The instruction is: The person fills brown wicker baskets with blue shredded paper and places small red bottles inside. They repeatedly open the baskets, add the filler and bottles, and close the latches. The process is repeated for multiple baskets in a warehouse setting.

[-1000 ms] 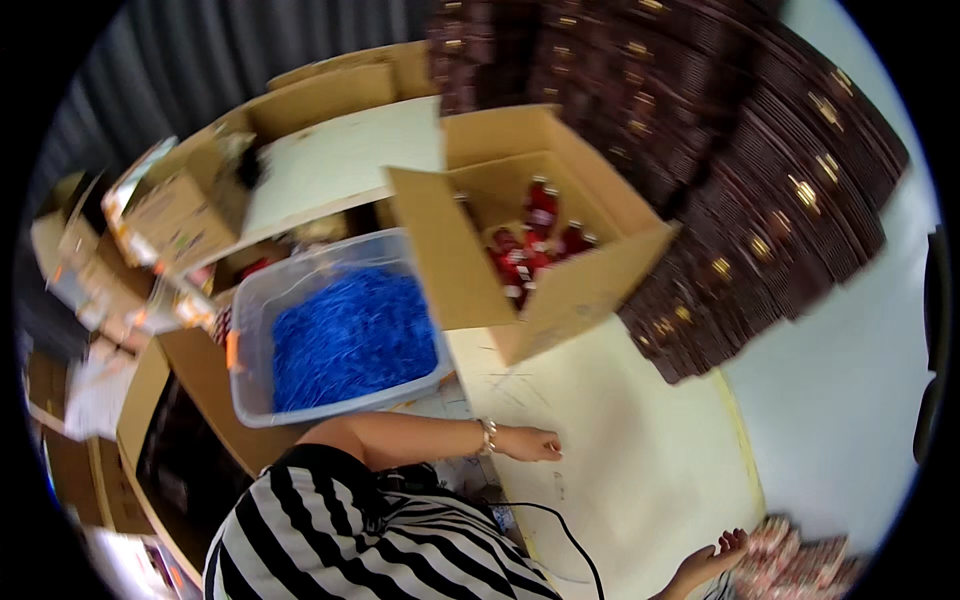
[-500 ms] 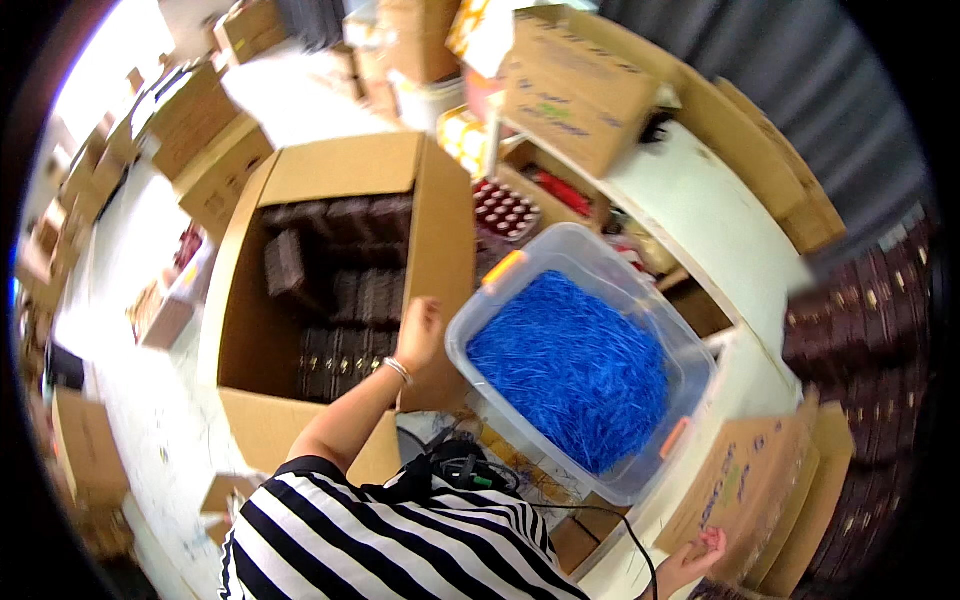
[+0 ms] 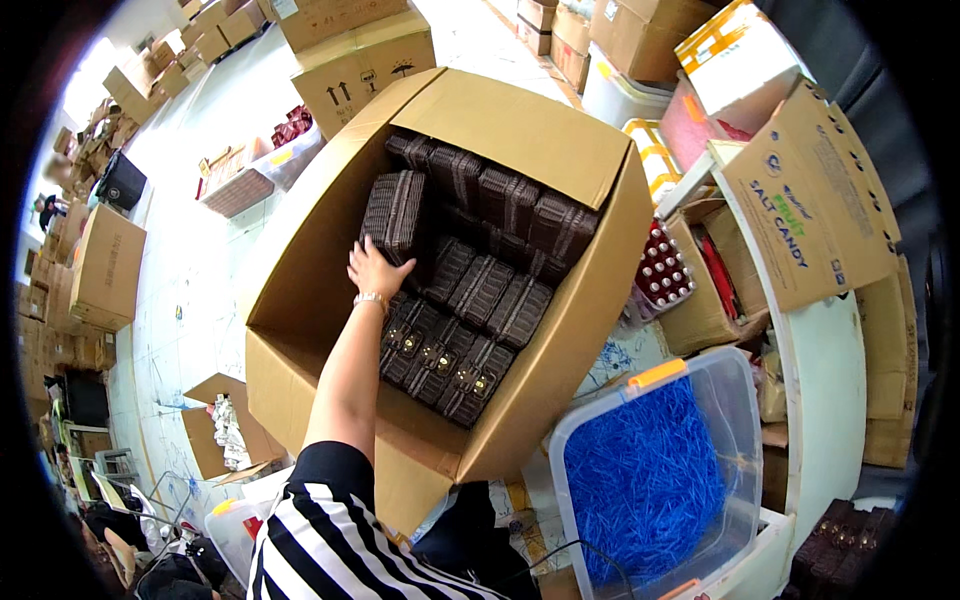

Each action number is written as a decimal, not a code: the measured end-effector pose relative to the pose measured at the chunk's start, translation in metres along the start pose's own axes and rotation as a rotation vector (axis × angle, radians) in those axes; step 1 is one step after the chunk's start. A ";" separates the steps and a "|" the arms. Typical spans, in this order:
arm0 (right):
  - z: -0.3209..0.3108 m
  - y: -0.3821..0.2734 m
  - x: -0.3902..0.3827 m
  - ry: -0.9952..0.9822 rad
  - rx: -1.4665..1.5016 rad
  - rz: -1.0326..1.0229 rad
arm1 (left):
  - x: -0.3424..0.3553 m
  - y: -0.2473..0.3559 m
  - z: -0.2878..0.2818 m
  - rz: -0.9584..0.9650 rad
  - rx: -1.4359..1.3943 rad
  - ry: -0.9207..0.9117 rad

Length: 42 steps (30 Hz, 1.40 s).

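Inside a tall open cardboard carton [image 3: 560, 130] stand rows of dark brown woven boxes [image 3: 480, 290], some with gold clasps. One woven box [image 3: 395, 213] sits higher than the others, at the carton's left side. My left hand [image 3: 377, 270] reaches into the carton and touches the near end of that box. Its fingers are spread and its thumb stands out to the right. Whether the fingertips curl round the box is hard to see. My right hand is out of view.
Right of the carton is a clear plastic tub [image 3: 745, 480] of blue shredded filler. Behind it are a crate of white-capped red bottles [image 3: 667, 265] and a white table [image 3: 825, 370] with a cardboard box [image 3: 815, 200]. Stacked cartons [image 3: 365, 75] stand beyond; a small open carton [image 3: 215, 400] lies left.
My view has swung left toward the carton. My left hand has gone from the carton's right flap to the raised woven box inside. My right hand has dropped out of view.
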State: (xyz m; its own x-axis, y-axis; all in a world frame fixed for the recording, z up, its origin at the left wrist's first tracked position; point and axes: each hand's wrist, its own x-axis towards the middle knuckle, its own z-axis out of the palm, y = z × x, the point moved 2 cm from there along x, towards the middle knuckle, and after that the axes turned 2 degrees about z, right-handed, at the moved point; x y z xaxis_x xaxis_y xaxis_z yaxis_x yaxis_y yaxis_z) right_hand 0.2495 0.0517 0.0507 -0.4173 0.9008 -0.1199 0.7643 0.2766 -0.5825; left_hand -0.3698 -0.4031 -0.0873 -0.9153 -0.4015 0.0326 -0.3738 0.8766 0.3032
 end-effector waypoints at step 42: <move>-0.141 -0.113 0.079 -0.358 0.608 -0.484 | -0.418 0.149 -0.351 1.787 -0.611 -0.351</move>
State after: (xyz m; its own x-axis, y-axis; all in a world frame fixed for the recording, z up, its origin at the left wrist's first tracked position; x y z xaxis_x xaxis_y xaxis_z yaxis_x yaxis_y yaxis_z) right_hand 0.2000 0.1390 0.2205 -0.8383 0.5412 0.0663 0.1081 0.2841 -0.9527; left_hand 0.0098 -0.1975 0.2790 -0.1319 0.8577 0.4969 0.9189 -0.0822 0.3857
